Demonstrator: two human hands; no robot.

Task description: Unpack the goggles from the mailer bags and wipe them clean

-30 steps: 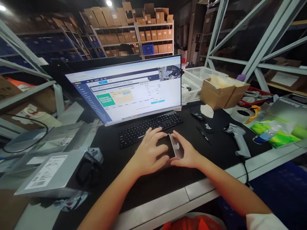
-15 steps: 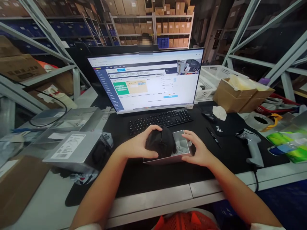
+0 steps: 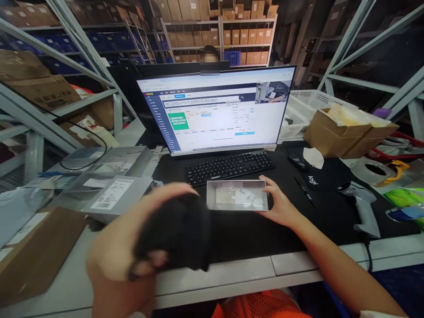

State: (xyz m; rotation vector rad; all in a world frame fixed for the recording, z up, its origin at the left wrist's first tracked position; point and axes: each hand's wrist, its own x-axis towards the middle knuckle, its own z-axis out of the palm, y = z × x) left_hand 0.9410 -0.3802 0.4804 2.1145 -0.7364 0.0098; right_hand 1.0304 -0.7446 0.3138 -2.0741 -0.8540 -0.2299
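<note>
My left hand [image 3: 115, 238], smeared by motion, is closed round a black rounded object [image 3: 175, 232] held up close to me at the left. Blur hides what kind of thing it is. To its right, an open grey-white box [image 3: 212, 207] faces me, with a small clear packet [image 3: 227, 195] and a white printed slip [image 3: 247, 195] inside. My right hand [image 3: 276, 203] grips the right end of that box, thumb below and fingers over the upper edge. The box is over the black desk mat, just in front of the keyboard [image 3: 232, 167].
A monitor [image 3: 215, 119] stands behind the keyboard. On the right are a mouse [image 3: 298, 162], a pen [image 3: 304, 191], a barcode scanner [image 3: 362, 210], a tape roll [image 3: 372, 170] and cardboard boxes [image 3: 334, 132]. At left lies a labelled grey box [image 3: 112, 198] beside a brown carton [image 3: 43, 256].
My left hand has lifted the black object out of the box and brought it left and towards me. The box now tips open towards me, still in my right hand, its contents showing.
</note>
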